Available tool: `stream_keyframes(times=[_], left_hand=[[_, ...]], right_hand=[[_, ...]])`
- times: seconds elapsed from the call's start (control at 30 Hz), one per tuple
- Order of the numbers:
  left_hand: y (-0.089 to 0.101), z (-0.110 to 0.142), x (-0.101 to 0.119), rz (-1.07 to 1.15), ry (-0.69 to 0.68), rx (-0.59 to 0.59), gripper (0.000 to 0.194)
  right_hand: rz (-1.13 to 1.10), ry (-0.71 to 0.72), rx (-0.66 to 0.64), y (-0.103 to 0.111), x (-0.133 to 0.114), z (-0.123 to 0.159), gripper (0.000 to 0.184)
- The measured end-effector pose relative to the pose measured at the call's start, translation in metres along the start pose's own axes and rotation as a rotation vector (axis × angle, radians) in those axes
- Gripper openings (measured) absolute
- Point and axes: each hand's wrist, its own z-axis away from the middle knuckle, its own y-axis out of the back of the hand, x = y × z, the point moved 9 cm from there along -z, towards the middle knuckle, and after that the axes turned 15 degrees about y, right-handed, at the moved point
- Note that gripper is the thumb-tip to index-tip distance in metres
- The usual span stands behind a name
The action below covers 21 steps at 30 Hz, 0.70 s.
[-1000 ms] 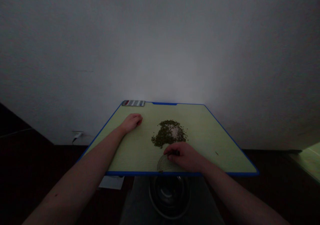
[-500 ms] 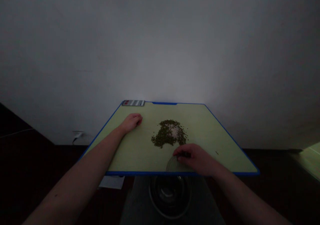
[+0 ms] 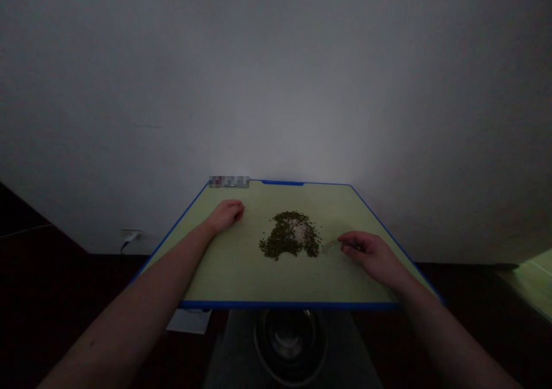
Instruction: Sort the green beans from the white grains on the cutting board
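Note:
A pile of small green-brown grains (image 3: 280, 239) lies spread on the pale yellow tabletop (image 3: 233, 279), with a patch of pinkish-white grains (image 3: 299, 231) in its right half. My right hand (image 3: 374, 256) is right of the pile, pinching a clear curved plate, apparently a protractor (image 3: 331, 246). The protractor's curved edge points left, just short of the grains; my fingers cover the rest. On the left of the tabletop rests my left hand (image 3: 226, 215), its fingers curled closed, with nothing visible in them and apart from the pile.
A shiny metal bowl (image 3: 290, 340) sits below the near blue edge (image 3: 280, 305) of the table. At the far left corner lies a flat phone-like object (image 3: 229, 182), blurred out. A wall (image 3: 276, 90) rises right behind the table. A plug with a cable (image 3: 130, 238) is at left.
My right hand has carried the protractor from the near edge rightward and away from me, to beside the pile. A notch shows in the pile's near side. My left hand stays put.

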Motion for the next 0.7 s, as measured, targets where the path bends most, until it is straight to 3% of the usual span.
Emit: stream_keyframes(times=[0.27, 0.7], left_hand=[[-0.001, 0.001, 0.002, -0.011, -0.017, -0.003, 0.027], [-0.002, -0.002, 0.001, -0.026, -0.022, 0.001, 0.024]], right_hand=[[0.073, -0.001, -0.002, -0.005, 0.019, 0.000, 0.026], [0.097, 0.015, -0.035, -0.021, 0.004, -0.011, 0.026]])
